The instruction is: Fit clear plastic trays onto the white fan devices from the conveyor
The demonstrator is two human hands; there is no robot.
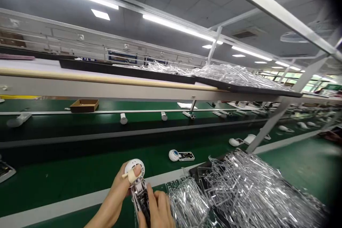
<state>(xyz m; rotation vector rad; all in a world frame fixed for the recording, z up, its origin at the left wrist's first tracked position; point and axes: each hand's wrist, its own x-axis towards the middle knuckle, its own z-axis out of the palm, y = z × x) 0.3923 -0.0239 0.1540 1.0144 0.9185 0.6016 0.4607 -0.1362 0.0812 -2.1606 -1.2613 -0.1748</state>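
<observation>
My hands hold a small white device [138, 185] with a round head and a clear plastic body, low in the view. My left hand [114, 194] grips the round head, with a beige tape wrapped on one finger. My right hand [157, 210] closes on the lower body, and its fingers hide part of it. Right beside my right hand lies a large heap of clear plastic parts [240, 188]. A similar white device [181, 155] lies on the green conveyor belt [80, 174] beyond my hands, with its dark-faced part next to it.
Further white parts [123, 118] lie spaced along the belts, and a brown cardboard tray [84, 105] sits on the far belt. A black tray [240, 80] of clear parts rests on the shelf above. A white metal frame post [269, 124] crosses the view at right.
</observation>
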